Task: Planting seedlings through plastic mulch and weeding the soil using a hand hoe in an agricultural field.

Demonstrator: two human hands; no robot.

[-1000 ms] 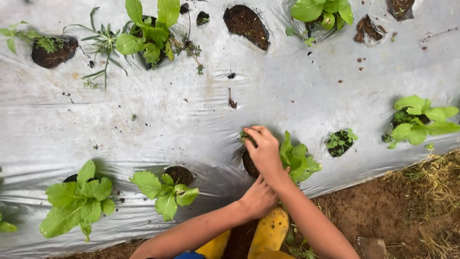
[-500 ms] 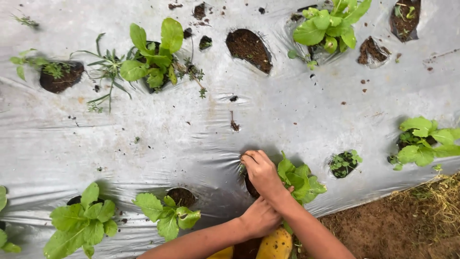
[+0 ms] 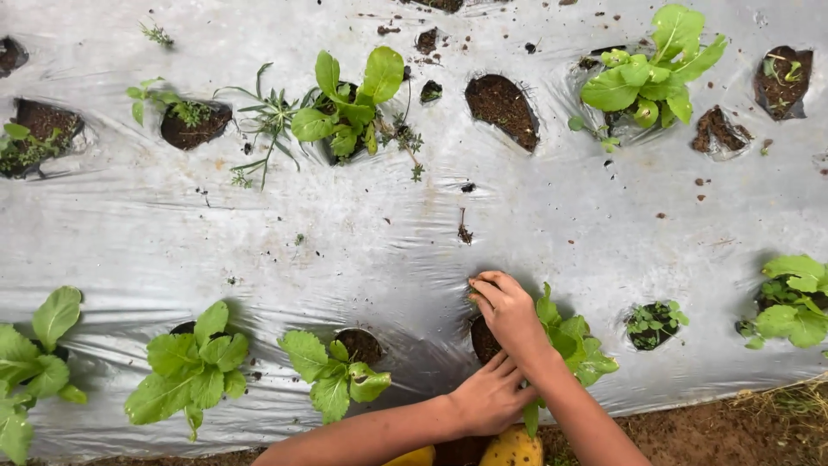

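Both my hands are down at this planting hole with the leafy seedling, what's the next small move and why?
Probably press soil in around the stem. The right hand curls over the planting hole in the silver mulch film, the left hand rests at the base of the seedling, and dark soil shows open beside it, so the plant looks unfirmed.

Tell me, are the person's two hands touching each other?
Touching: the head view shows the left hand with its fingers laid against the right hand at the wrist, no gap between them.
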